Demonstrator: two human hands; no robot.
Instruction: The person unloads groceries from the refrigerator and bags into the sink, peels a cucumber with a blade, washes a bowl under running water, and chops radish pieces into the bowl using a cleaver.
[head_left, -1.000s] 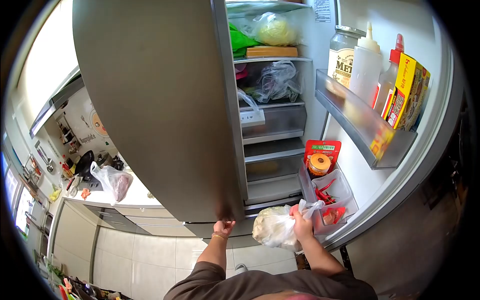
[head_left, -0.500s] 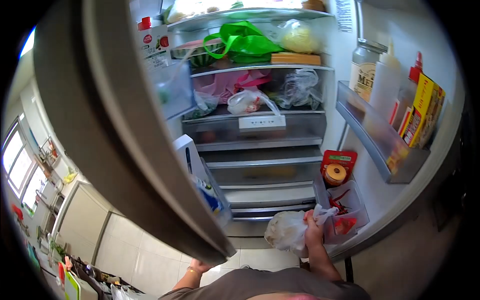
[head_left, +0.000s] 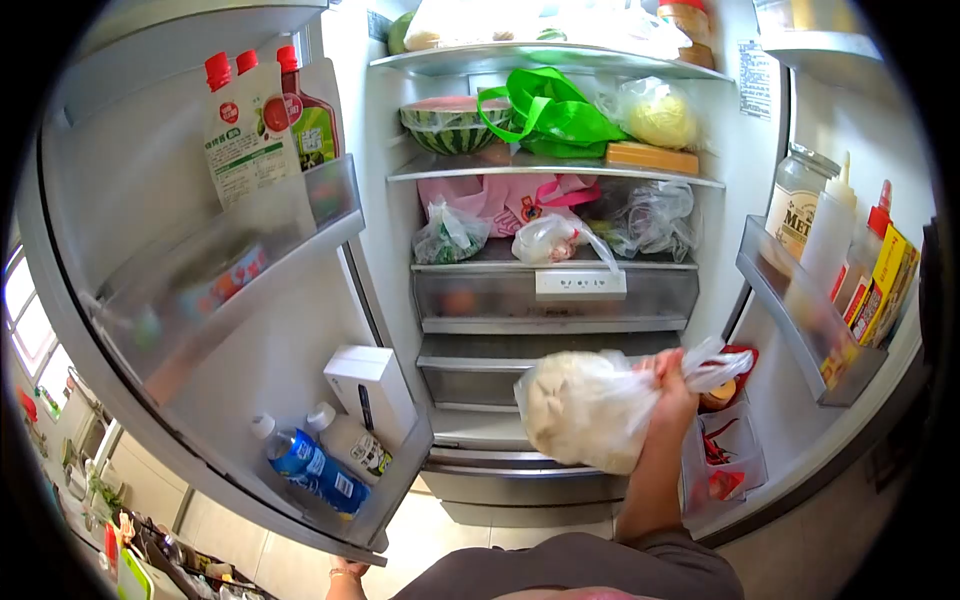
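My right hand [head_left: 672, 374] is closed around the gathered neck of a clear plastic bag [head_left: 590, 410]. Pale, rounded food fills the bag, though its kind is not clear through the plastic. It hangs in front of the refrigerator's lower drawers [head_left: 470, 385]. Low in the view, my left hand [head_left: 350, 567] is at the bottom edge of the left refrigerator door [head_left: 300, 535]. Its fingers are mostly hidden by the door, and it appears to grip that edge.
Shelves hold a cut watermelon [head_left: 452, 128], a green bag [head_left: 560, 112], a wrapped pale yellow vegetable [head_left: 660, 114] and a small plastic bag [head_left: 556, 240]. Bottles [head_left: 315, 470] and a white box [head_left: 370, 390] stand in the left door; a jar [head_left: 798, 205] and red chillies [head_left: 715, 442] in the right.
The left door has swung wider open to the left, with my left hand moving along at its edge. My right hand has lifted the plastic bag up toward the drawers.
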